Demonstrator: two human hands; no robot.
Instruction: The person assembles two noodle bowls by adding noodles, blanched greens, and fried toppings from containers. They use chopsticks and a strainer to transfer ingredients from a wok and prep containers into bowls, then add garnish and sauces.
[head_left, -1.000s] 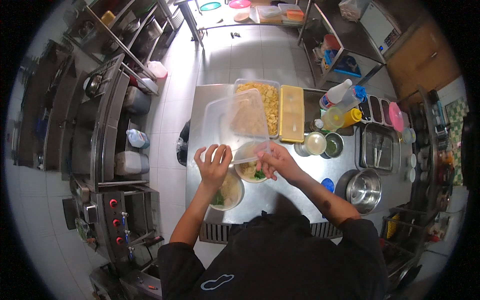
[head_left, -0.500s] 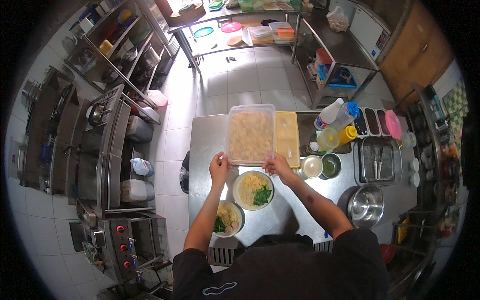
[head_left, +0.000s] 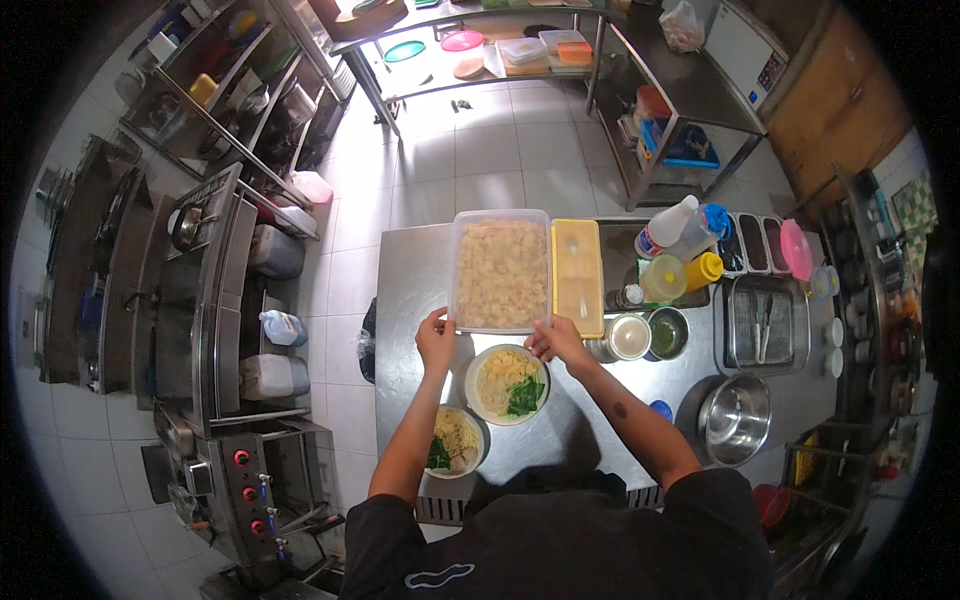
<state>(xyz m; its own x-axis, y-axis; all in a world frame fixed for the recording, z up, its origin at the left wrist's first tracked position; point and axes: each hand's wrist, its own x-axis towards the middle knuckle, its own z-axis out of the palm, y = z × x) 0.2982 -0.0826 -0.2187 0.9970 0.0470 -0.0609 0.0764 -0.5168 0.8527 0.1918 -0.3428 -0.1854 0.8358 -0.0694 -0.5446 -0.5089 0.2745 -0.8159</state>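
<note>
A large translucent rectangular plastic container (head_left: 500, 272) full of pale brown chunks lies at the far side of the steel table (head_left: 410, 265). My left hand (head_left: 435, 340) pinches its near left corner. At the near right corner, the fingers of my right hand (head_left: 558, 342) are closed on the rim. Just below the container stands a white bowl (head_left: 508, 418) of noodles, pale yellow shreds and green leaves. A second bowl (head_left: 482, 455) with noodles, greens and a pale lump is near my left forearm, which partly covers it.
Right of the container lies a yellow-rimmed box (head_left: 577, 280). Bottles, including a yellow squeeze bottle (head_left: 703, 271), and small metal pots (head_left: 667, 332) stand beyond it. Farther right are a wire-mesh tray (head_left: 763, 325) with tongs and a steel bowl (head_left: 735, 420). A stove (head_left: 245, 490) is at lower left.
Both hands stay at the container's near corners. The chunks inside look sharper than before. The view has shifted slightly, and a blue round thing now shows by my right forearm.
</note>
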